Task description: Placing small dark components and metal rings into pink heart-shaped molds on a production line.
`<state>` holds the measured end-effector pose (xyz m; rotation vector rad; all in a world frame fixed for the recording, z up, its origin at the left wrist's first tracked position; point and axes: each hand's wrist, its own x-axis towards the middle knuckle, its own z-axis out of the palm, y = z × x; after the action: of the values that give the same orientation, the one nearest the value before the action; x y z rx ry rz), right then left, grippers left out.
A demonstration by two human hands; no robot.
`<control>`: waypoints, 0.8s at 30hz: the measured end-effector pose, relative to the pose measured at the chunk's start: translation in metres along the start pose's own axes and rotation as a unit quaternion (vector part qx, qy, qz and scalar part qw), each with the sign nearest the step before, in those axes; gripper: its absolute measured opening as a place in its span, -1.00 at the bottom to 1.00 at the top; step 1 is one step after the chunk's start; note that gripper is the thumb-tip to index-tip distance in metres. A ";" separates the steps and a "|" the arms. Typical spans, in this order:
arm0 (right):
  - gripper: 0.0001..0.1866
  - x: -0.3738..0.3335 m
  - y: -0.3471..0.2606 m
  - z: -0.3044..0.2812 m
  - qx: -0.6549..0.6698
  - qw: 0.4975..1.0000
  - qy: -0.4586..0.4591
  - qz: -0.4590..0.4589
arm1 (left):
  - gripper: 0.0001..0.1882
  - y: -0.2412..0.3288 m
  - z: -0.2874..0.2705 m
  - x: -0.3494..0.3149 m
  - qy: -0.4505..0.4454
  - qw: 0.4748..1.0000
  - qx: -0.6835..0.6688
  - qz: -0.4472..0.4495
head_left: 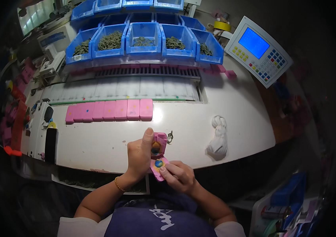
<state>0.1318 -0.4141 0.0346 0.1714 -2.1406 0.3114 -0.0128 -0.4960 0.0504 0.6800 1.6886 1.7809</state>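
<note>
My left hand grips an opened pink hinged mould at the front edge of the white table, thumb raised beside its upper half. My right hand holds the mould's lower half from below, fingertips by a small round blue and yellow part seated in it. An orange round part shows in the upper half. A small dark metal ring part lies on the table just right of the mould.
A row of several pink blocks lies further back. Blue bins holding dark green parts stand at the rear. A control panel with a blue screen is at right, a knotted white cloth at front right.
</note>
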 end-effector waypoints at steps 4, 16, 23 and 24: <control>-0.69 -0.002 0.002 0.001 -0.012 0.999 0.030 -0.012 | -0.38 0.012 0.005 -0.006 -0.010 0.985 0.070 0.157; -0.73 0.016 -0.007 -0.013 0.094 0.988 0.030 0.118 | -0.49 0.023 -0.001 -0.012 -0.049 0.942 0.141 0.299; -0.58 0.024 -0.007 -0.022 0.177 0.961 -0.004 0.212 | -0.63 0.024 -0.009 -0.018 -0.090 0.932 0.152 0.315; -0.51 0.014 -0.007 -0.016 0.205 0.947 0.033 0.244 | -0.64 0.029 -0.011 -0.016 -0.121 0.917 0.164 0.342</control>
<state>0.1384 -0.4163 0.0557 -0.1388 -2.0044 1.0387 -0.0116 -0.5160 0.0786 1.7404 1.7052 1.7355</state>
